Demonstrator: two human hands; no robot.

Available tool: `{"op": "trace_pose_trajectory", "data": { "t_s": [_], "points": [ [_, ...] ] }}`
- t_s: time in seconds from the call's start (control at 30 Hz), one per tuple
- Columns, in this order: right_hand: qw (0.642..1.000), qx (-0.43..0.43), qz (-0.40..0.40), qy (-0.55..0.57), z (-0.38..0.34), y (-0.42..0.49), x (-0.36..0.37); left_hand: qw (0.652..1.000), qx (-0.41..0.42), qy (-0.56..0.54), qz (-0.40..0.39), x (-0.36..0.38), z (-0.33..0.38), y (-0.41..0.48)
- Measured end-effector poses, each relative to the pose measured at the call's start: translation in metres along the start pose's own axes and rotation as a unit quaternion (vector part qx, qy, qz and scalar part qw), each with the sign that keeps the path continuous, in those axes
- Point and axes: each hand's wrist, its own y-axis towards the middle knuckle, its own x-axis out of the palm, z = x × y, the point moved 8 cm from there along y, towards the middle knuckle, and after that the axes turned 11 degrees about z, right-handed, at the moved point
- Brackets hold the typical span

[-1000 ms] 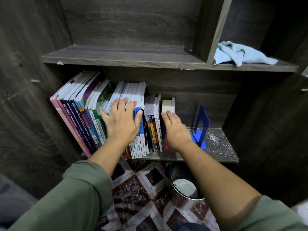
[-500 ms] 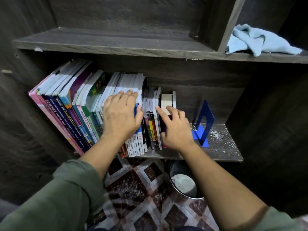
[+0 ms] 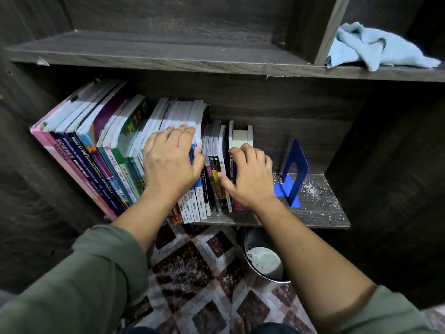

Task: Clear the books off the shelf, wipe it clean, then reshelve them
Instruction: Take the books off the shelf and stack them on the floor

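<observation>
Reaching into the bookcase, I had my left hand (image 3: 171,162) spread flat on the spines of the tall books (image 3: 79,150), fingers straight, with their tips at the top edges of the white volumes and the thumb against a blue spine. It gripped nothing. My right hand (image 3: 250,174) was just beside it, grasping the small books (image 3: 218,145) at the right end of the row: its fingers curled over the top of the thick pale one and its thumb lay across the narrow spines to the left.

All the books stood on the lower shelf (image 3: 320,203), the tall ones leaning left and the small ones nearly upright. A blue bookend (image 3: 295,169) stood just to the right of my right hand, apart from the books. White specks (image 3: 310,189) were scattered on the bare board around it.

On the upper shelf (image 3: 144,54), right of a vertical divider, a light blue cloth (image 3: 375,48) lay crumpled. Below the lower shelf a metal bucket (image 3: 265,259) sat on the patterned floor (image 3: 192,273), something pale inside it. My green sleeves (image 3: 84,285) were pushed up my forearms.
</observation>
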Motion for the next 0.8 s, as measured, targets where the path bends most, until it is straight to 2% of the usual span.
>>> {"op": "trace_pose_trajectory", "data": {
  "t_s": [0.17,0.27,0.37,0.43,0.53,0.6,0.8],
  "points": [
    [0.997,0.053,0.004,0.062,0.006,-0.002,0.009,1.000,-0.006,0.000,-0.008,0.002,0.000,0.001],
    [0.990,0.102,-0.014,0.101,0.005,-0.007,0.018,1.000,-0.005,0.002,-0.002,0.002,0.000,0.001],
    [0.973,0.175,0.012,0.153,0.005,-0.017,0.020,1.000,-0.001,0.005,0.008,0.002,0.000,0.001],
    [0.945,0.274,0.015,0.177,0.014,-0.028,0.026,1.000,0.002,0.008,0.015,0.003,0.000,0.001],
    [0.857,0.442,0.027,0.263,0.026,-0.043,0.042,1.000,0.003,0.011,0.020,0.004,0.000,0.001],
    [0.834,0.473,0.038,0.282,0.030,-0.046,0.049,1.000,0.004,0.008,0.023,0.004,0.000,0.001],
    [0.807,0.505,0.071,0.300,0.046,-0.044,0.056,0.999,0.012,0.008,0.028,0.003,0.001,0.001]
  ]
}}
